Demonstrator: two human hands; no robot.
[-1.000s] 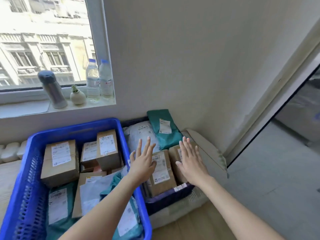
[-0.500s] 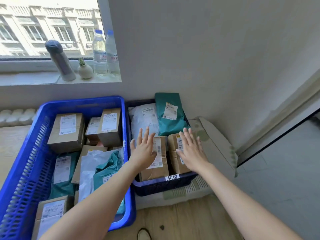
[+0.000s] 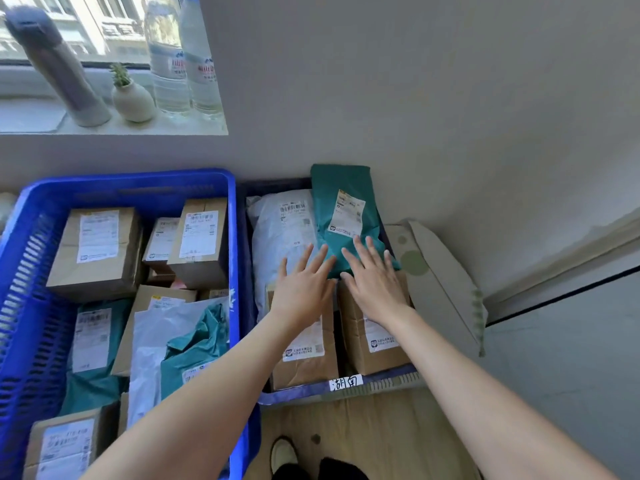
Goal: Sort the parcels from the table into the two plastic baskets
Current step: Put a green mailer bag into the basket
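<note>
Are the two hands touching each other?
Apart. The head view shows a strip of green bag between the left hand and right hand.

Large basket [image 3: 233, 258]: bright blue, slotted walls. Small basket [image 3: 304, 396]: dark navy, with a white tag [image 3: 346, 382] handwritten in black. Boxes [image 3: 95, 252]: brown kraft card, each with a white label printed in black. Soft mailers: one teal [image 3: 346, 209], one white [image 3: 277, 237], both with white barcode labels; further teal and white bags in the blue basket. Folded card [image 3: 446, 282] beside the navy basket: off-white with green dots. Flask [image 3: 59, 71] on the sill: grey. Small vase [image 3: 133, 100]: cream, holding a green plant. Wall [image 3: 415, 98]: pale grey.
</note>
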